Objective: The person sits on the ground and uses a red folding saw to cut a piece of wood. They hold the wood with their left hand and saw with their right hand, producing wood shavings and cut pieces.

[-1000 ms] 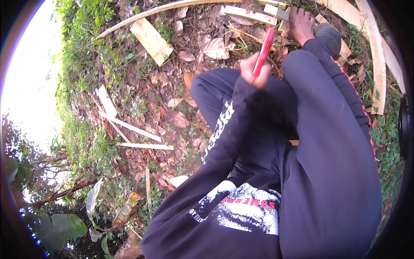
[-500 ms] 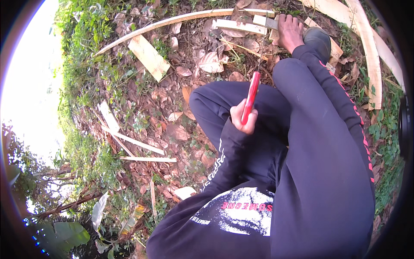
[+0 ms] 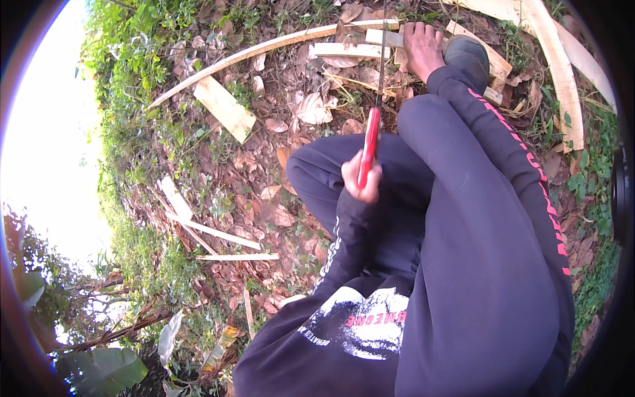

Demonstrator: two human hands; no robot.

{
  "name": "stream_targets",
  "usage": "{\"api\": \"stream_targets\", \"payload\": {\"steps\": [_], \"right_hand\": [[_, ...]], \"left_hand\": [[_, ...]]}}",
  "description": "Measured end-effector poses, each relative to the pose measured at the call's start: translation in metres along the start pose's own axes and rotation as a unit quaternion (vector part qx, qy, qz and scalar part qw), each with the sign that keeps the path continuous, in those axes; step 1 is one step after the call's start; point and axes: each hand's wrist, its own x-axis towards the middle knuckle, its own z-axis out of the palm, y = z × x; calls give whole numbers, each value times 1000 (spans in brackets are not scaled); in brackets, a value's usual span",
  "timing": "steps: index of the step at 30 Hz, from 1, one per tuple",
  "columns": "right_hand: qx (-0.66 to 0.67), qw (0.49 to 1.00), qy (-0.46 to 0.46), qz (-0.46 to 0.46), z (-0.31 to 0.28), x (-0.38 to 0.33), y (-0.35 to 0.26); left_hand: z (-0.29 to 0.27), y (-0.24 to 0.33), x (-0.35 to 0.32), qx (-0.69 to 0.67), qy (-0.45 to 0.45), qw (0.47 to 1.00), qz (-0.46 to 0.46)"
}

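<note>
My left hand is closed around the red handle of a handsaw. The thin blade, seen edge-on, runs away from me and crosses a short pale wood strip. My right hand lies with fingers bent over the right end of that strip, beside my dark shoe. The palm and thumb side of this hand are hidden. Just nearer than the strip, another narrow wood piece lies on the leaves. Whether the teeth bite into the strip cannot be made out.
A long curved wood strip lies beyond the work. Left of it rests a short plank; thin offcuts lie lower left. Long curved boards are at the right. Dry leaves and green plants cover the ground around my bent legs.
The saw has moved forward a little with my left hand, and more of its blade shows beyond the strip. My right hand stays on the wood. The whole view has shifted slightly.
</note>
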Motion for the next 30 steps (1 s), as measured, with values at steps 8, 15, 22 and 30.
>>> {"api": "stream_targets", "payload": {"steps": [8, 15, 22, 30], "right_hand": [[9, 999, -39, 15, -21, 8, -8], [75, 988, 128, -36, -20, -1, -9], [161, 980, 62, -97, -41, 11, 16], [392, 892, 139, -175, -234, 18, -18]], "left_hand": [[29, 4, 150, -32, 49, 995, 78], [-52, 84, 101, -100, 170, 958, 206], [-91, -6, 70, 161, 274, 938, 138], [-60, -15, 88, 320, 222, 920, 42]]}}
